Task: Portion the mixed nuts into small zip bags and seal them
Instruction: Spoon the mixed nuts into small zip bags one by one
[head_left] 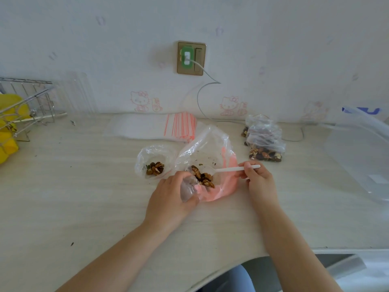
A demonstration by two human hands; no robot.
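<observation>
**Spoon in the big bag, small bag waiting to the left**

Nuts (202,177) lie heaped in the bottom of the large pink-tinted bag (219,186), which rests on the table (84,197) between the two hands. The right hand (257,178) pinches the handle of a white plastic spoon (229,169); its long axis runs almost level, left to right, bowl end pointing left into the heap. The left hand (168,197) has its fingers curled round a bunched fold of the big bag's near-left edge, holding the mouth open.

The open small zip bag (154,163), already part filled, stands just beside the big bag on its left, mouth facing up and toward the person. It lies up and left of the spoon's bowl, nearer the left hand. Judged from this, the coming move is a short leftward carry, bowl leading.

Filled bags (264,144) are stacked to the right, a sheaf of empty zip bags (179,127) behind.
</observation>
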